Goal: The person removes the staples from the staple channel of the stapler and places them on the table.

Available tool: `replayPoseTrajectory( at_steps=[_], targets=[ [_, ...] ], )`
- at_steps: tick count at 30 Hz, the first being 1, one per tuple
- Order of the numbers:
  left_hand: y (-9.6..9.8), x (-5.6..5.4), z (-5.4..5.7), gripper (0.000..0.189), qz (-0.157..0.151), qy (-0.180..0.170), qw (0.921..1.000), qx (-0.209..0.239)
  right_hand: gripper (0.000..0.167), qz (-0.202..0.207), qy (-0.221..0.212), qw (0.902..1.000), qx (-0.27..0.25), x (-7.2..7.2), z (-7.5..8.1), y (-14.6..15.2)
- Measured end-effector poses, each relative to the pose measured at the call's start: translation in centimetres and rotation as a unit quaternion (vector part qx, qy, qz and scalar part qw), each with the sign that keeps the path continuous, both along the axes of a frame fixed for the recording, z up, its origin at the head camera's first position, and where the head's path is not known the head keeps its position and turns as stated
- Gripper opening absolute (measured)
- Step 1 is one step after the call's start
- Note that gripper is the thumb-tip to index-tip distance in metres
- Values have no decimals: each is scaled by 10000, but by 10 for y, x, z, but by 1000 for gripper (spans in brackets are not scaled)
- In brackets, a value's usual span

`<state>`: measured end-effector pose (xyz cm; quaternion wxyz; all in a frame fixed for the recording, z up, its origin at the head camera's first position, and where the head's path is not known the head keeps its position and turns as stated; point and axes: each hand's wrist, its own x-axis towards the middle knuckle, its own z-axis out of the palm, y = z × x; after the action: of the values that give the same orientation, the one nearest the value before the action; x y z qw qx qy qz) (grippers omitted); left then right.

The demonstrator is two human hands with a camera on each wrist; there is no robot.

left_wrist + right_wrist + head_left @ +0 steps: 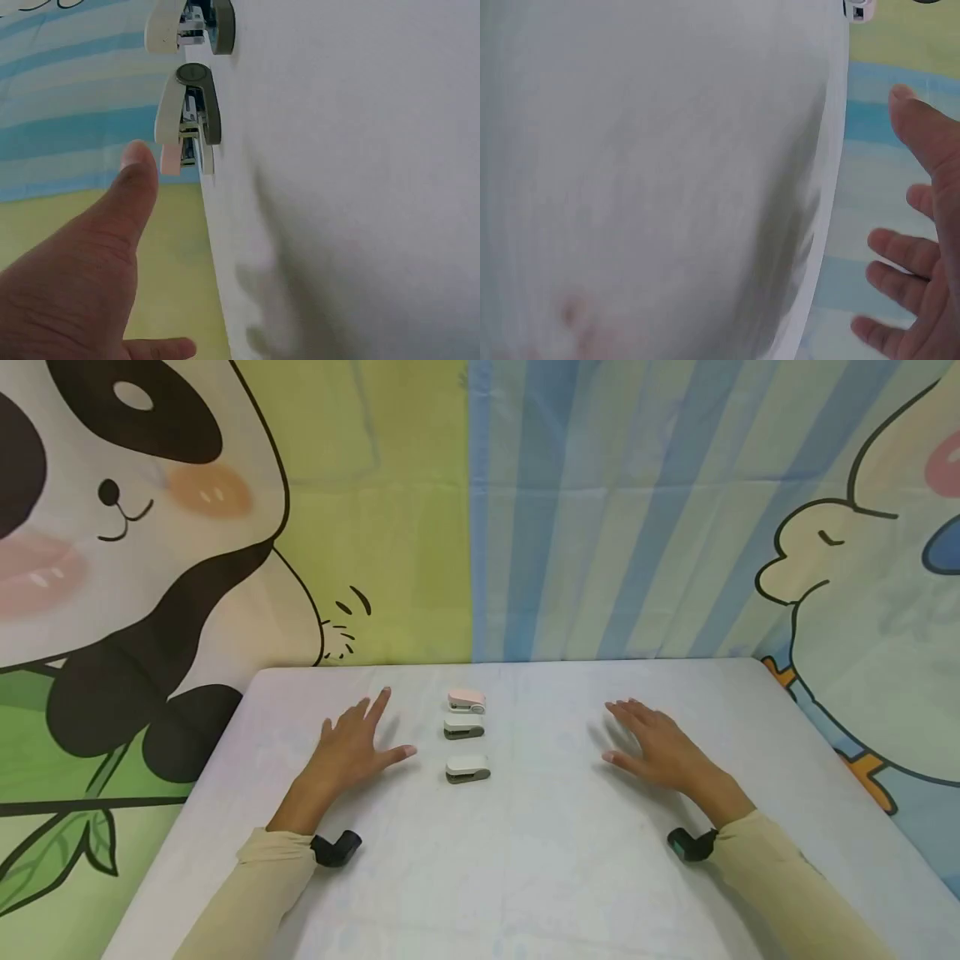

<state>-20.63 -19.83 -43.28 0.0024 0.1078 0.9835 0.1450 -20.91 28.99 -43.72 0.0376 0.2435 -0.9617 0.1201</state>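
Three small staplers stand in a column on the white table, left of its middle in the head view. The farthest is a pink stapler (467,700); just nearer is a white and grey stapler (463,727). A second white and grey stapler (467,768) stands closest to the person, with a wider gap before it. My left hand (352,752) hovers left of them, fingers spread, thumb pointing toward the staplers and holding nothing. Well to their right my right hand (663,752) is held over the table, fingers extended and nothing in its grasp.
The white-covered table (555,860) reaches back to a hanging cloth backdrop (600,510) with stripes and cartoon animals. A black wrist camera (336,848) sits on the left wrist, another black wrist camera (692,844) on the right.
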Motion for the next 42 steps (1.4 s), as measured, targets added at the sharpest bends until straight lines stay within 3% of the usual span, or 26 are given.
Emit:
replayPoseTrajectory(
  at_steps=[2,6,9,14,20,31,42],
  targets=[
    [5,1,4,98,-210,26,9991,371,70,210,121,9997,-104,0,1,-5],
    [17,3,10,76,-426,-299,9910,1234,53,504,198,9981,-305,1,4,-20],
    [25,3,8,68,-524,-494,9806,1824,45,764,269,9956,-472,1,6,-32],
    [38,5,1,56,-916,-637,9652,2364,41,1085,256,9925,-507,1,9,-52],
    [46,9,-10,56,-1220,-646,9574,2535,39,1402,67,9865,-840,0,9,-80],
    [57,7,-22,52,-1733,-486,9464,2681,36,1761,-426,9650,-1894,-2,-4,-119],
    [66,5,-29,35,-1991,-279,9514,2335,38,1776,-874,9619,-1887,4,-4,-157]
  ],
)
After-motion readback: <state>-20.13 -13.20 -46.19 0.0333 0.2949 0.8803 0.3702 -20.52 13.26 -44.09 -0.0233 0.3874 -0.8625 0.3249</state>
